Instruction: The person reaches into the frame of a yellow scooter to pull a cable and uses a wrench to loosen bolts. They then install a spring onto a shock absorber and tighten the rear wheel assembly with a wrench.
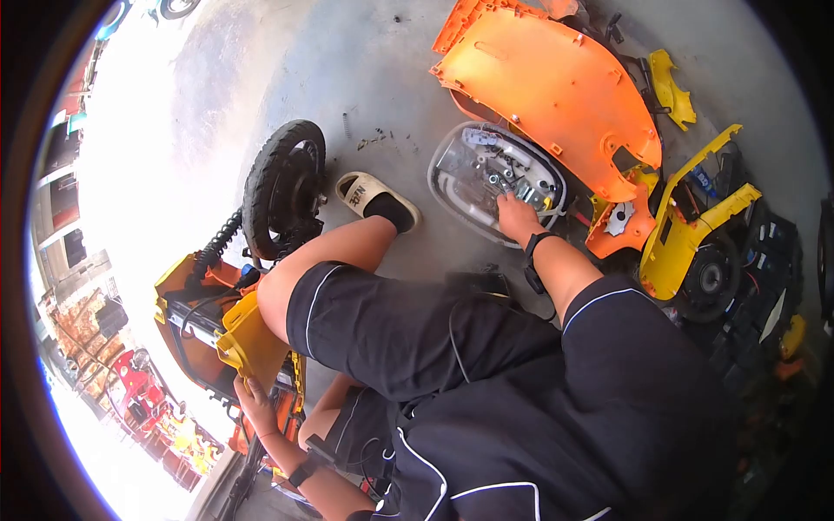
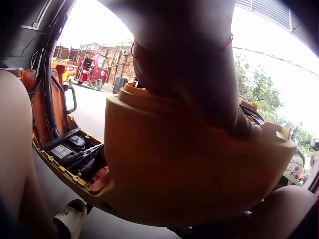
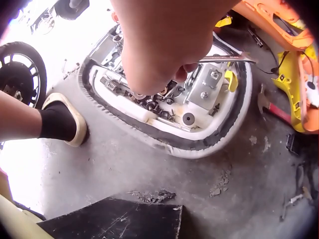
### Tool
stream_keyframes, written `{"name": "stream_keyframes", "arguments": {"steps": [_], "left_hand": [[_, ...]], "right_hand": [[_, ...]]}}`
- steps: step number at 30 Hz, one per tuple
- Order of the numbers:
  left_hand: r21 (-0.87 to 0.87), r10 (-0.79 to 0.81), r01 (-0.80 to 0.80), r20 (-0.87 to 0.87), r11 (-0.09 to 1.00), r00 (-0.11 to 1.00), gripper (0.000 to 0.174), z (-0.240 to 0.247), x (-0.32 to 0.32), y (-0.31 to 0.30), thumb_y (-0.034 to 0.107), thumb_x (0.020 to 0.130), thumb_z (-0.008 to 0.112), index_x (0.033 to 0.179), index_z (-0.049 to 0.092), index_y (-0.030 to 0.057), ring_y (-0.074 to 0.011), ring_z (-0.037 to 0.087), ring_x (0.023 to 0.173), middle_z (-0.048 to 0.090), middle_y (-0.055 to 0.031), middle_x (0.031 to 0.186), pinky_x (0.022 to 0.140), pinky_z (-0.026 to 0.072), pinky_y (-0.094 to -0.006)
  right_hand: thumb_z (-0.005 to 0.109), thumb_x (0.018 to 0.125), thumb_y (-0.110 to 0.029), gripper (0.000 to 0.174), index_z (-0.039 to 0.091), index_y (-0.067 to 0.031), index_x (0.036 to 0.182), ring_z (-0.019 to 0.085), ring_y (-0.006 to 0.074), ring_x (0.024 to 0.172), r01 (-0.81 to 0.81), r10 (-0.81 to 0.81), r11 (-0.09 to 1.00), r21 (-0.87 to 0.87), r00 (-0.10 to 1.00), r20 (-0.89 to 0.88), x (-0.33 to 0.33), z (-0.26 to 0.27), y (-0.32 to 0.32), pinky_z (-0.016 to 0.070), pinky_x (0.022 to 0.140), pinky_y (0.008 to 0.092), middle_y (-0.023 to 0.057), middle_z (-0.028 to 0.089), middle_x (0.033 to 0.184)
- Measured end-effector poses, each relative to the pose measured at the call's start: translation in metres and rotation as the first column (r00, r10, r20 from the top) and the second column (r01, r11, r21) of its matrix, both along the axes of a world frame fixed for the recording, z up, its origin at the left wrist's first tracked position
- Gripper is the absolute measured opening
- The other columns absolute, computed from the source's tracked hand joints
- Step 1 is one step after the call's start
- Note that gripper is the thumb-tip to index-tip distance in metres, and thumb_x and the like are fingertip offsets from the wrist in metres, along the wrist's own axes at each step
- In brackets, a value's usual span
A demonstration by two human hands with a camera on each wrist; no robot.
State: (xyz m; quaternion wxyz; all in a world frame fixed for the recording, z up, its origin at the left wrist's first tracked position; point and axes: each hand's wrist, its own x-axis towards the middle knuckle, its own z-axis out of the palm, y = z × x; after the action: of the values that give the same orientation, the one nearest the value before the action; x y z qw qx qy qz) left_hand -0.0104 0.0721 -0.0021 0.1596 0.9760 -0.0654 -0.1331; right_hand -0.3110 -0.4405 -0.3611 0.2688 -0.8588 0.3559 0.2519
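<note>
My left hand [image 1: 254, 405] grips the edge of a yellow plastic body panel [image 1: 252, 343], which leans beside my knee at the stripped scooter [image 1: 187, 326]. In the left wrist view the panel's broad face [image 2: 199, 169] fills the middle, with the hand over its top edge. The right hand [image 1: 519, 217] reaches down into an upturned scooter seat [image 3: 174, 149] holding bolts, washers and brackets. Its fingers are bent among the small parts; I cannot tell whether they pinch one. Close by, a wrench [image 3: 227, 59] lies across the seat's rim.
A large orange panel [image 1: 539, 87] lies beyond the seat, with yellow panels [image 1: 682, 243] at the right. A hammer [image 3: 274, 107] rests on the floor beside the seat. The scooter's wheel [image 1: 282, 187] stands left of my slippered foot [image 1: 378, 200]. Small debris [image 1: 375, 141] is scattered ahead.
</note>
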Motion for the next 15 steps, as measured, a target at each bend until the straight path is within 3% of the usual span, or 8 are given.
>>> {"name": "stream_keyframes", "arguments": {"steps": [5,9,13,15], "left_hand": [[-0.029,0.011,-0.011,0.001,1.0,1.0,0.064,-0.006,0.007,0.008,0.055,0.104,0.05,0.132,0.054,-0.0015,-0.0284,0.059,0.109,0.062,-0.0192,0.119,0.098,0.045,-0.0402],[0.014,0.003,-0.004,0.047,1.0,0.999,0.067,0.001,0.0,-0.003,0.059,0.101,0.053,0.13,0.056,-0.0017,-0.0271,0.06,0.106,0.064,-0.0178,0.115,0.096,0.0458,-0.0393],[-0.027,0.028,-0.027,0.033,0.999,0.999,0.067,0.0,0.001,-0.006,0.059,0.101,0.054,0.128,0.058,-0.0019,-0.0267,0.061,0.104,0.065,-0.0167,0.111,0.095,0.0465,-0.039],[0.007,0.0,-0.001,0.088,1.0,0.996,0.065,-0.002,0.001,-0.007,0.058,0.1,0.056,0.126,0.059,-0.0018,-0.0255,0.061,0.102,0.066,-0.0157,0.109,0.094,0.0471,-0.0381]], "right_hand": [[0.055,0.095,-0.01,0.025,0.056,-0.0014,0.118,0.067,0.038,0.107,0.093,-0.094,0.994,-0.05,0.995,-0.016,0.016,-0.017,0.0,0.0575,0.089,0.0449,0.021,0.056,0.124],[0.056,0.095,-0.01,0.024,0.055,-0.002,0.117,0.069,0.037,0.104,0.088,-0.1,0.986,-0.143,0.992,-0.077,0.046,-0.023,0.008,0.0589,0.084,0.046,0.0218,0.056,0.122],[0.061,0.092,-0.014,0.032,0.057,-0.0021,0.121,0.07,0.0339,0.104,-0.074,0.055,0.987,-0.14,0.99,-0.133,0.085,-0.022,0.017,0.0593,0.084,0.0441,0.0208,0.058,0.125],[0.06,0.092,-0.016,0.027,0.063,-0.0036,0.116,0.071,0.0329,0.102,-0.141,0.126,0.967,-0.211,0.989,-0.082,0.098,-0.018,0.023,0.059,0.084,0.0431,0.0184,0.064,0.118]]}}
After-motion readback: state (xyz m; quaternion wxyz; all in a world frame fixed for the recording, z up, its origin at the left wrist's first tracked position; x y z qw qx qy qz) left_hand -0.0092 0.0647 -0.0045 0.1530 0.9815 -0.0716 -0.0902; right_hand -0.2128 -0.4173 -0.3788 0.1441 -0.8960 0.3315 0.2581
